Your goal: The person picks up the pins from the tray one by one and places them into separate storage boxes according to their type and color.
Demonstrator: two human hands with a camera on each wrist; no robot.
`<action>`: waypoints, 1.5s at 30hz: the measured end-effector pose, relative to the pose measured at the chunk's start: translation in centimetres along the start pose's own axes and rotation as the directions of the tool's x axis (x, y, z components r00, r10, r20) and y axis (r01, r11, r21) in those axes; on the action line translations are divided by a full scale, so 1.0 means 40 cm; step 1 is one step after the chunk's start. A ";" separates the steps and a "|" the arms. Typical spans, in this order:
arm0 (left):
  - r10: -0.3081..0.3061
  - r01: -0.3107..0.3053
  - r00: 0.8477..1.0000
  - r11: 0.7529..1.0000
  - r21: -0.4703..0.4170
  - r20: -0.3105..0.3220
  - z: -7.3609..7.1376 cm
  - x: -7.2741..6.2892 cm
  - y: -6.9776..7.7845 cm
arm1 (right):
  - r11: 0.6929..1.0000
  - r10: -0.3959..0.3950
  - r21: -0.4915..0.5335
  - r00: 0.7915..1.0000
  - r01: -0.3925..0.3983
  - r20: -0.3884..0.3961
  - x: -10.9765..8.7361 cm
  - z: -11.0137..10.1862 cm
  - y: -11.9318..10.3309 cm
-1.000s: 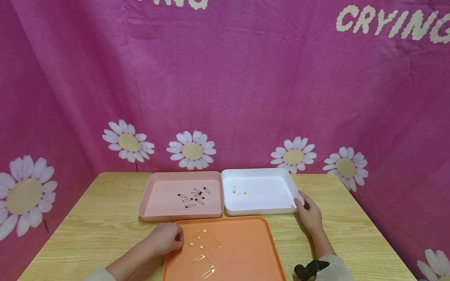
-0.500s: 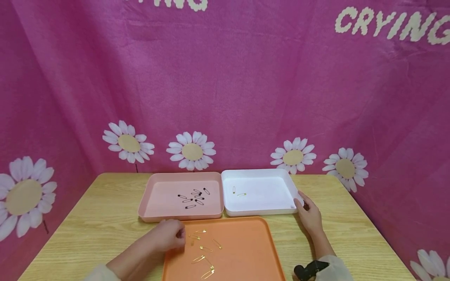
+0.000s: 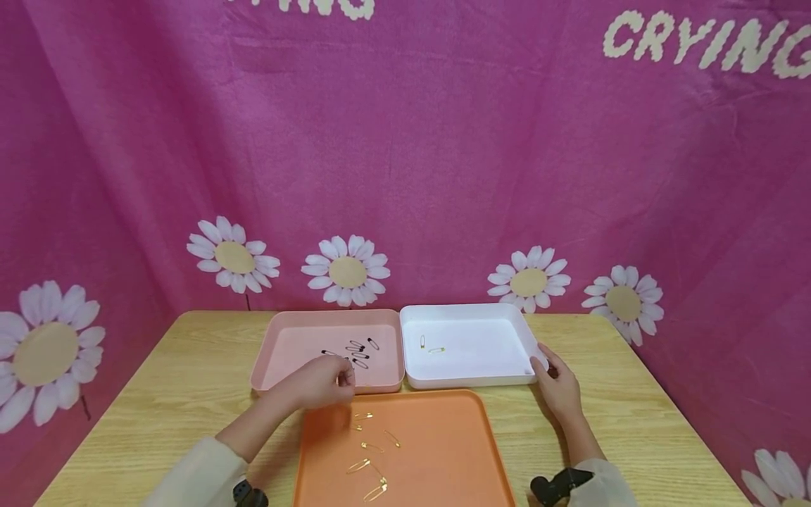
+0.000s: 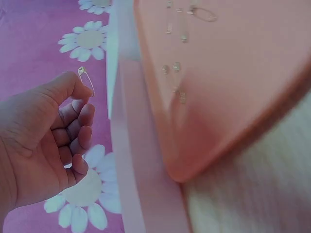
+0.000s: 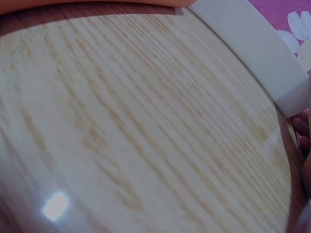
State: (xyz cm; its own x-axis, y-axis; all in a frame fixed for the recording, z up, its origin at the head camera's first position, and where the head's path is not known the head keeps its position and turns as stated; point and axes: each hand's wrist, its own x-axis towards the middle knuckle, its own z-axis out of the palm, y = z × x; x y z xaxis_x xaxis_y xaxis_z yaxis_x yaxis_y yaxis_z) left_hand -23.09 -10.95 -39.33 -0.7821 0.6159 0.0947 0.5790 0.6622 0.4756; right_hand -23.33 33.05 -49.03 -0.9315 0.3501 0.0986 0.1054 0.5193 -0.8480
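Gold metal safety pins lie on the flat orange tray. Past them, the left hand pinches one thin, shiny, loop-shaped gold safety pin by the near edge of the shallow pink tray. Fingertips hide its low end. The right hand grips the shallow white tray, fingers partly hidden.

We're in a curtained-off nook — magenta cloth walling three sides, big daisies and pale lettering across it — wood-grain table filling the space; home or studio, can't tell!
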 end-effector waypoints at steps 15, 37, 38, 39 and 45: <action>0.006 -0.005 1.000 0.997 -0.076 0.014 -0.025 0.133 0.057 | 1.000 -0.006 -0.003 1.000 0.006 -0.006 0.004 0.000 0.000; -0.003 0.003 1.000 1.000 -0.025 0.003 -0.007 0.266 0.098 | 1.000 0.005 -0.027 1.000 -0.005 -0.002 0.001 0.000 0.003; 0.000 0.000 1.000 1.000 -0.022 0.000 -0.005 0.271 0.100 | 1.000 0.005 -0.025 1.000 -0.005 -0.004 0.001 0.000 0.003; 0.003 -0.004 1.000 1.000 -0.017 -0.003 -0.003 0.277 0.101 | 1.000 0.005 -0.024 1.000 -0.006 -0.005 0.001 0.000 0.003; -0.012 0.012 1.000 1.000 -0.026 0.000 0.012 0.304 0.107 | 1.000 0.001 -0.012 1.000 -0.001 -0.017 0.003 0.002 0.002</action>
State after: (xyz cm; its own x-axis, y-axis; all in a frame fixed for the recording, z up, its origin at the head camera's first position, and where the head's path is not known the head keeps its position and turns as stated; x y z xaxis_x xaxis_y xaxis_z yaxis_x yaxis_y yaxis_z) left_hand -30.00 -0.43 -36.58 -0.7889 0.6080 0.0889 0.5635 0.6580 0.4995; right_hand -23.45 33.06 -49.11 -0.9254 0.3637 0.1066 0.1108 0.5285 -0.8416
